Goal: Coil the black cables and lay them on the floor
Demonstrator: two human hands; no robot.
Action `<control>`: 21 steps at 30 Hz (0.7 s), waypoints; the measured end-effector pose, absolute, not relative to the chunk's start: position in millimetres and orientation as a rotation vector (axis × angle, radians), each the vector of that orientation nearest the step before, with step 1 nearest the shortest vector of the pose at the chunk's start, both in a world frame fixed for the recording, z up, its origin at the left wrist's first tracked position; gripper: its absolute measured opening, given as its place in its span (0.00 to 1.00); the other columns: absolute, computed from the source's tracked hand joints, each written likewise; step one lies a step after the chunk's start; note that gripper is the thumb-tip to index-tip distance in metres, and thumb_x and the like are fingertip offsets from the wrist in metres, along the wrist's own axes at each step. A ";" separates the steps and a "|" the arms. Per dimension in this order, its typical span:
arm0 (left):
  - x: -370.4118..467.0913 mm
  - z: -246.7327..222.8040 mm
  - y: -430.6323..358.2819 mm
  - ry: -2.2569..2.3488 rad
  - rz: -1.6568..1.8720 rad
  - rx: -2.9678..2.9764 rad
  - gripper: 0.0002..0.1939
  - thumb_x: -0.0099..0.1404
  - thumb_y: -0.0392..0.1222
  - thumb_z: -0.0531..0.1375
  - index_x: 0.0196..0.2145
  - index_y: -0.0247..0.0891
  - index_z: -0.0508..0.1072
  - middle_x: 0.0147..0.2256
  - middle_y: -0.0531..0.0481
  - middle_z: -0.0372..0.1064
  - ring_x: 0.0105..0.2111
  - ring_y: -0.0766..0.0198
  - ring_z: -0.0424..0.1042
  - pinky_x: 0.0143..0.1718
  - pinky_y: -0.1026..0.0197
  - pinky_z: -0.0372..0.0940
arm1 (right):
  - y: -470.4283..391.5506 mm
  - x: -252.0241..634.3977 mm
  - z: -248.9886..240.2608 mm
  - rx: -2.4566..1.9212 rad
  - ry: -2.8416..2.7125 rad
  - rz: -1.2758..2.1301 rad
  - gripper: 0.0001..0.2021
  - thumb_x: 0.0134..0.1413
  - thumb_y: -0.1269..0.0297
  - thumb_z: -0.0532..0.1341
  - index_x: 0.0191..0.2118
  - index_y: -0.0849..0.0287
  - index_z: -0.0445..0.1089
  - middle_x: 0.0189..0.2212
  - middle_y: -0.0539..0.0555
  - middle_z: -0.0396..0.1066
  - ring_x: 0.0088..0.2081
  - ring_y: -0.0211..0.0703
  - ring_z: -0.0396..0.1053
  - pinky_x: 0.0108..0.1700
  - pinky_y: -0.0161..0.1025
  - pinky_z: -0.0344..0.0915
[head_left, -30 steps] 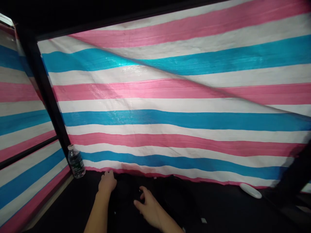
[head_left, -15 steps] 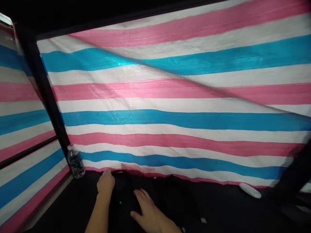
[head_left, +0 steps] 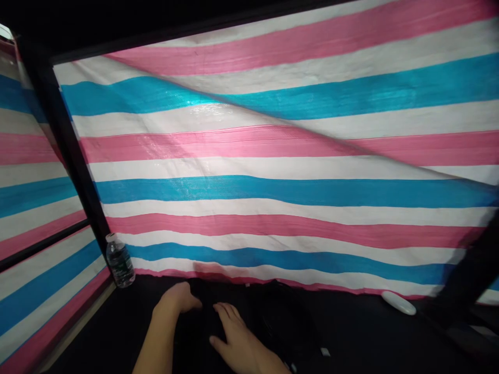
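Over the black surface [head_left: 343, 332], my left hand [head_left: 177, 301] bends down with its fingers curled inward, closed around what appears to be a black cable; dark on dark, the cable is barely visible. My right hand [head_left: 237, 335] lies low beside it, palm down, fingers stretched and thumb apart. Whether it presses on part of the cable, I cannot tell. To the right of that hand rests a coil of black cable [head_left: 278, 311], with a small white piece [head_left: 325, 352] near its lower right.
A clear plastic bottle [head_left: 120, 262] stands in the left corner by a black post [head_left: 74, 140]. A white oval object [head_left: 398, 303] lies at the back right. Striped pink, blue and white sheeting [head_left: 273, 192] closes off the back and left.
My left hand has come nearer and rightward, turning from knuckles up to bent inward. The black loop that arched beside it no longer shows. My right hand has stayed put.
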State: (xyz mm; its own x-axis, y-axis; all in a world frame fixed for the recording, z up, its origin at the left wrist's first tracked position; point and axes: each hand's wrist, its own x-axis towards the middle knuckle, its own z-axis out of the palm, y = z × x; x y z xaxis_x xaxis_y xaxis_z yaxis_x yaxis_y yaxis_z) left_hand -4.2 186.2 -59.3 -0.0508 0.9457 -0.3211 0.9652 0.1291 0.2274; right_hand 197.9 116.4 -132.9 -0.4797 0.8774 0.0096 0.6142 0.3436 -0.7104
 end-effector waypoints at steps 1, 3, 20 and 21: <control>2.1 -60.1 183.4 1.961 -0.146 1.829 0.14 0.47 0.47 0.72 0.29 0.38 0.78 0.35 0.42 0.80 0.38 0.45 0.79 0.38 0.53 0.72 | 116.6 198.0 -132.9 -1.303 -2.215 0.917 0.38 0.57 0.62 0.60 0.71 0.68 0.53 0.70 0.64 0.52 0.71 0.56 0.46 0.71 0.49 0.45; 16.4 -64.3 179.1 1.889 -0.267 1.820 0.19 0.36 0.44 0.77 0.26 0.37 0.77 0.33 0.43 0.80 0.37 0.41 0.79 0.37 0.49 0.73 | 116.6 198.4 -131.8 -1.308 -2.196 0.924 0.38 0.56 0.63 0.60 0.71 0.66 0.54 0.70 0.63 0.52 0.71 0.55 0.46 0.71 0.49 0.45; 28.1 -75.9 188.4 2.016 -0.125 2.083 0.18 0.70 0.47 0.61 0.54 0.36 0.71 0.52 0.43 0.71 0.49 0.54 0.73 0.50 0.45 0.70 | 110.0 198.5 -108.0 -1.233 -2.343 1.012 0.38 0.54 0.63 0.62 0.71 0.61 0.55 0.72 0.60 0.49 0.72 0.57 0.44 0.71 0.50 0.43; 30.5 -77.3 188.7 2.029 -0.115 2.079 0.18 0.70 0.47 0.61 0.53 0.36 0.72 0.52 0.43 0.71 0.49 0.54 0.73 0.51 0.45 0.70 | 109.4 198.5 -106.6 -1.217 -2.351 1.020 0.39 0.54 0.63 0.62 0.71 0.60 0.55 0.72 0.59 0.48 0.72 0.57 0.44 0.71 0.51 0.43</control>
